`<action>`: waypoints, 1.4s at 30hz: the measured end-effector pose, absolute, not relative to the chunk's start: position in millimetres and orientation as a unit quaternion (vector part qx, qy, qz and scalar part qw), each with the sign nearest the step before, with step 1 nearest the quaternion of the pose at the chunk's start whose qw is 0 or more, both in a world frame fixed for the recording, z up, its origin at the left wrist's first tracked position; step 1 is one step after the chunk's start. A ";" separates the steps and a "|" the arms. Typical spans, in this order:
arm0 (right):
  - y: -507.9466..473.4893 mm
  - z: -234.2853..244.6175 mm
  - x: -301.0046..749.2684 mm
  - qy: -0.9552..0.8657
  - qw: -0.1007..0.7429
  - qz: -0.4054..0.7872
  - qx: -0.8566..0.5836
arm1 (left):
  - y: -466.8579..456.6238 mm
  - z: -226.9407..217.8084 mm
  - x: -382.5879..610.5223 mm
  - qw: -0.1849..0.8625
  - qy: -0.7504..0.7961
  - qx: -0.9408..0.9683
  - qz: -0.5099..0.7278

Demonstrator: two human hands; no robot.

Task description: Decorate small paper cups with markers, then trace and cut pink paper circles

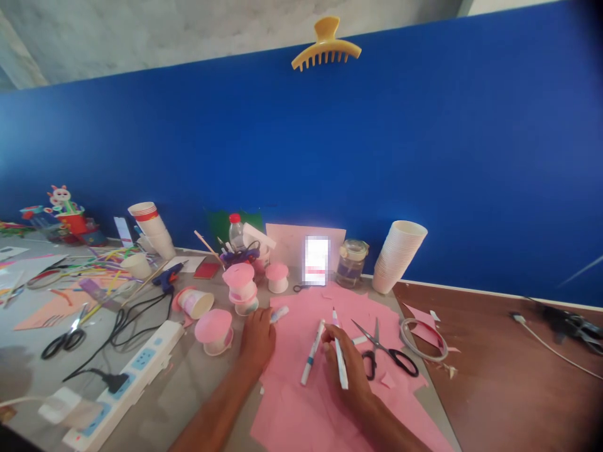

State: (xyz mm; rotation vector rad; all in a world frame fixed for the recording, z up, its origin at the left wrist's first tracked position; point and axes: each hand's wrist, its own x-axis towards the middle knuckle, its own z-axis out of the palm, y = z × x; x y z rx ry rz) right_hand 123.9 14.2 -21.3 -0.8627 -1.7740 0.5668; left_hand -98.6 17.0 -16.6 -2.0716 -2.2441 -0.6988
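Note:
My right hand rests on a sheet of pink paper and is closed round a white marker, its tip pointing away from me. A second white and blue marker lies on the paper just left of that hand. My left hand is curled at the paper's left edge and pinches a small white cap or glue stick. Black-handled scissors lie open on the paper right of my right hand.
Pink-topped paper cups stand left of the paper, with a white power strip, glue gun and another pair of scissors further left. A stack of white cups, a jar and a bottle line the blue wall.

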 end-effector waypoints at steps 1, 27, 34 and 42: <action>14.3 -21.7 123.9 -0.737 0.516 0.240 -0.365 | 16.9 -17.0 -99.0 0.007 -0.718 -0.659 -0.222; 13.2 -18.6 121.6 -0.750 0.501 0.225 -0.369 | -8.0 5.6 -68.9 -0.007 -0.650 -0.741 -0.170; 12.3 -14.7 121.0 -0.759 0.508 0.210 -0.349 | -6.0 4.2 -72.1 0.004 -0.641 -0.749 -0.168; 13.7 -17.3 121.1 -0.762 0.509 0.225 -0.331 | 0.9 -0.5 -90.8 0.057 -0.682 -0.698 -0.212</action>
